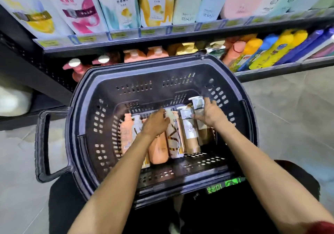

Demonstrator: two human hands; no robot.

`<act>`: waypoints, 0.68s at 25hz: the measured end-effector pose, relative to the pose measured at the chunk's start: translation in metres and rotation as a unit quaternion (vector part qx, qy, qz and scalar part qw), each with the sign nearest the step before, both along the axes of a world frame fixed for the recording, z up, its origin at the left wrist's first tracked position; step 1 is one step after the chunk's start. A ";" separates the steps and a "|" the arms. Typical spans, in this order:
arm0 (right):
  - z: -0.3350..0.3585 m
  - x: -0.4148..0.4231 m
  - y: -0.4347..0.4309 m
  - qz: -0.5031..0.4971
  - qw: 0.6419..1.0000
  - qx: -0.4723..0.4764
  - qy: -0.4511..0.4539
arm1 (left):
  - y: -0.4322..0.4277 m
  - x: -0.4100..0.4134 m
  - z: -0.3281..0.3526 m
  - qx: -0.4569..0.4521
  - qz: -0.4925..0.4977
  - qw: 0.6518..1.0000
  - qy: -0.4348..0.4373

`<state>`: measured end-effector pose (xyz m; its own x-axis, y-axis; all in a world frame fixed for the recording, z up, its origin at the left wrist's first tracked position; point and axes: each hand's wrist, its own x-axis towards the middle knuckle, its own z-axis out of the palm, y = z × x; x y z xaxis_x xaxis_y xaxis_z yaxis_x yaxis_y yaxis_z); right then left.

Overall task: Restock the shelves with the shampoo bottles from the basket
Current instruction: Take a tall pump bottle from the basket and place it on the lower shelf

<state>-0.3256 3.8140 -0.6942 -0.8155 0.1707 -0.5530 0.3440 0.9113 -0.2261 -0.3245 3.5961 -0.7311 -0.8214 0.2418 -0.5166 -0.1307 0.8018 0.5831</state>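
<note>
A dark plastic basket (85, 129) stands on the floor in front of the shelves, with several shampoo bottles lying inside. My left hand (155, 123) grips the top of a white bottle with gold swirls (174, 139), next to a peach bottle (158, 150). My right hand (210, 112) closes around the upper part of a brown bottle with a silver-white cap (197, 103), at the right end of the row. Beside it lies a second brown bottle (189, 134). A peach bottle (126, 132) lies at the left end.
The lower shelf (267, 71) holds peach, yellow and blue bottles just behind the basket. The upper shelf (126, 40) carries tall Pantene refill packs (119, 4) and price tags. The basket's handle (42, 143) sticks out to the left over the grey tiled floor.
</note>
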 end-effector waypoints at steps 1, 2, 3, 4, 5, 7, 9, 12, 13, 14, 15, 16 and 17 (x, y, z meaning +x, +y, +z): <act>-0.009 -0.001 0.003 -0.018 1.000 -0.002 0.009 | 0.001 -0.004 -0.008 0.015 0.009 1.000 0.010; -0.017 0.001 0.005 -0.038 0.999 -0.002 0.012 | 0.002 -0.007 -0.015 0.030 0.018 0.999 0.019; -0.024 0.002 0.008 -0.055 0.998 -0.002 0.009 | 0.001 -0.008 -0.020 0.042 0.025 0.998 0.026; -0.030 0.003 0.010 -0.069 0.998 -0.001 -0.003 | 0.001 -0.008 -0.023 0.051 0.028 0.998 0.034; -0.035 0.003 0.011 -0.082 0.996 -0.003 -0.027 | 0.000 -0.008 -0.026 0.060 0.031 0.997 0.037; -0.041 0.003 0.014 -0.103 0.991 -0.017 -0.078 | -0.002 -0.011 -0.030 0.078 0.036 0.996 0.040; -0.047 0.003 0.016 -0.114 0.989 -0.021 -0.090 | -0.004 -0.014 -0.031 0.086 0.046 0.995 0.035; -0.053 0.006 0.016 -0.113 0.992 -0.006 -0.062 | -0.007 -0.014 -0.034 0.086 0.061 0.994 0.022; -0.057 0.008 0.017 -0.118 0.991 -0.005 -0.055 | -0.007 -0.013 -0.034 0.082 0.056 0.995 0.021; -0.059 0.008 0.017 -0.125 0.991 -0.004 -0.048 | -0.006 -0.012 -0.036 0.078 0.050 0.996 0.020; -0.061 0.008 0.018 -0.128 0.991 -0.002 -0.042 | -0.006 -0.012 -0.037 0.076 0.045 0.996 0.020; -0.061 0.008 0.018 -0.130 0.991 0.001 -0.035 | -0.005 -0.013 -0.039 0.075 0.043 0.996 0.018; -0.061 0.007 0.018 -0.130 0.991 0.005 -0.026 | -0.005 -0.012 -0.040 0.076 0.043 0.996 0.015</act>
